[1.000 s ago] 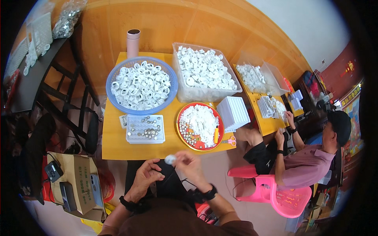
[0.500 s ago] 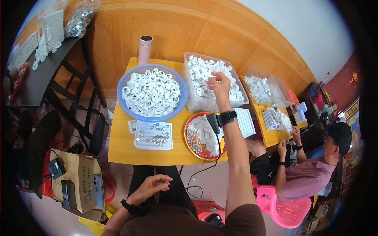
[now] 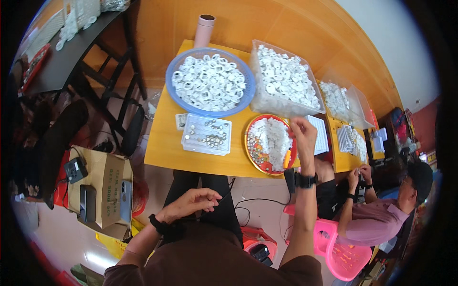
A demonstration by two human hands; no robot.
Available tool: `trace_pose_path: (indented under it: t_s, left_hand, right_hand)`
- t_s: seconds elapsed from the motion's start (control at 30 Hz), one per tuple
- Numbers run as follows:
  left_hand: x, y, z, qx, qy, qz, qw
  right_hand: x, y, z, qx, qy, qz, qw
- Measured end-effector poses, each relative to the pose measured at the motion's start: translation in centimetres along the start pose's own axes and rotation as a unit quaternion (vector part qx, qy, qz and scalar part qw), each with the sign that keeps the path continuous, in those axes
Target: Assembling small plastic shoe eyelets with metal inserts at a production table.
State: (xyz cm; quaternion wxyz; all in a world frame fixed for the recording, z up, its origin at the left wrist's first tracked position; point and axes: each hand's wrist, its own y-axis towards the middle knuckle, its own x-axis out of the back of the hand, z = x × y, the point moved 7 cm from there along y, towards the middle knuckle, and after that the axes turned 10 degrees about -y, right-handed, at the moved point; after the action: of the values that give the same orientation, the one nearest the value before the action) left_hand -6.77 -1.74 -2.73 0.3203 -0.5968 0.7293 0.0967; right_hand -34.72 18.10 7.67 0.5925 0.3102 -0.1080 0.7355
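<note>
My right hand [image 3: 304, 136] is over the right rim of a round red tray [image 3: 249, 145], its fingers curled in. Whatever they may hold is too small or hidden to make out. My left hand [image 3: 193, 204] hovers above my lap with the fingers bent together towards the thumb, and their contents cannot be made out either. Inside the red tray lie a heap of small whitish pieces [image 3: 274, 138], several small round metallic pieces [image 3: 256, 148] and an orange-handled tool [image 3: 287, 158]. Left of it, a translucent white tray [image 3: 207, 148] carries several round metallic pieces.
Behind stand a blue basket [image 3: 170, 88] and a clear bin [image 3: 286, 108], both full of white plastic parts. A pink flask [image 3: 204, 32] is at the back. A cardboard box [image 3: 102, 183] sits at left. A black cable [image 3: 265, 200] hangs below the table. A seated person [image 3: 377, 219] works at right.
My right hand has come back from the bin of white parts to beside the red tray. My left hand has shifted slightly right and up, its fingers more curled. The view has shifted.
</note>
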Motion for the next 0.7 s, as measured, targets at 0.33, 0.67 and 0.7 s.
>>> trace_pose_path:
  t_s: [0.33,0.67,0.7]
  left_hand:
    - [8.9,0.7,-17.9,-0.157,0.17,-0.193,0.953]
    - [14.0,10.4,-26.7,-0.351,0.591,-0.34,0.642]
    - [14.0,11.2,-26.7,-0.338,0.629,-0.338,0.613]
  right_hand:
    - [-1.2,-15.5,-5.0,-0.137,0.092,-0.103,0.981]
    - [-3.6,-20.4,-6.0,-0.199,0.18,-0.096,0.958]
    - [-3.5,-20.5,-6.1,-0.2,0.18,-0.104,0.958]
